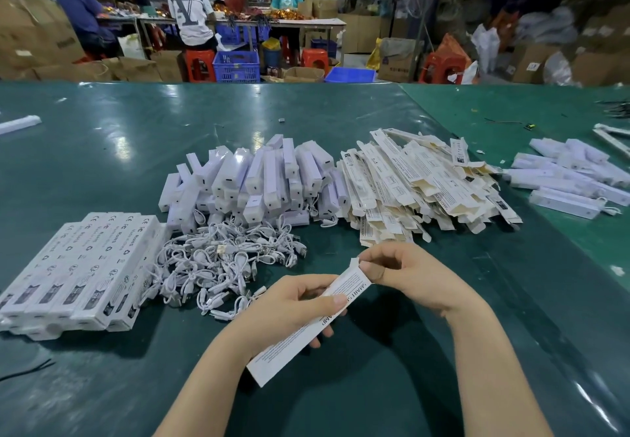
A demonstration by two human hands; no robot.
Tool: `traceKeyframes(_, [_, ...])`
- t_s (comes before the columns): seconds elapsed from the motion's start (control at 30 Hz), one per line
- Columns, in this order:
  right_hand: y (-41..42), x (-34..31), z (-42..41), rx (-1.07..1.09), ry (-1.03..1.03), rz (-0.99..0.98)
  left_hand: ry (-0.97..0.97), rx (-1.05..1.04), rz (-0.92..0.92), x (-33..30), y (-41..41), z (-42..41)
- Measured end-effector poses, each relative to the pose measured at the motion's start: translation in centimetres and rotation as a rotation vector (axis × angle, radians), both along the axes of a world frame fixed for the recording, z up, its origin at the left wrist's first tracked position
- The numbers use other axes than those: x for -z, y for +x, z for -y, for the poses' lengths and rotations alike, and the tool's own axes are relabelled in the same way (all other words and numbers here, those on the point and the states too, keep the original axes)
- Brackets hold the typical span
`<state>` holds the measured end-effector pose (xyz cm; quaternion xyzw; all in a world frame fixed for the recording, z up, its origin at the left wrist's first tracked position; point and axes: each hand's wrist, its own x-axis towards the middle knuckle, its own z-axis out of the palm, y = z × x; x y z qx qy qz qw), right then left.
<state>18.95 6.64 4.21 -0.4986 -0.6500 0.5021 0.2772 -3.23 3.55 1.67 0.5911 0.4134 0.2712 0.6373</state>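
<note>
My left hand (293, 303) grips a long white printed carton (289, 341) around its middle, held slantwise above the green table (102, 136). My right hand (402, 269) pinches the carton's upper end at its flap. Beyond my hands lies a tangle of short white USB cables (225, 259). Behind the cables is a heap of white lamp bars (259, 177). To the right of that heap sits a pile of flat unfolded cartons (419, 184). A neat row of closed packed boxes (78, 266) lies at the left.
More white lamp bars (572, 177) lie at the far right on a second green table. A single white bar (17, 124) sits at the far left edge. Across the aisle, several people work at tables among cardboard boxes, blue crates (237, 66) and red stools.
</note>
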Motion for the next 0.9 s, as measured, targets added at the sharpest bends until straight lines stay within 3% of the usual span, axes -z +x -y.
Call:
traceKeyframes(0.1, [-0.6, 0.7, -0.5, 0.215, 0.09, 0.009, -0.015, -0.037, 0.003, 0.1, -0.1, -0.3])
traceKeyframes(0.2, [-0.3, 0.5, -1.1, 0.569, 0.158, -0.189, -0.025, -0.125, 0.017, 0.2, -0.4, -0.6])
traceKeyframes(0.3, [-0.6, -0.1, -0.7, 0.391, 0.003, -0.473, -0.016, -0.236, 0.051, 0.3, 0.0, -0.6])
traceKeyframes(0.43, [-3.9, 0.4, 0.3, 0.118, -0.06, -0.333, 0.008, -0.361, 0.152, 0.0, 0.8, -0.5])
traceKeyframes(0.67, [-6.4, 0.9, 0.8, 0.175, -0.028, -0.391, 0.078, -0.535, 0.302, 0.1, 0.8, -0.7])
traceKeyframes(0.8, [-6.9, 0.7, 0.8, 0.245, -0.169, -0.608, 0.113, -0.514, 0.438, -0.1, 0.4, -0.7])
traceKeyframes(0.9, [-7.3, 0.7, 1.0, 0.246, -0.205, -0.633, 0.137, -0.53, 0.42, -0.1, 0.4, -0.6])
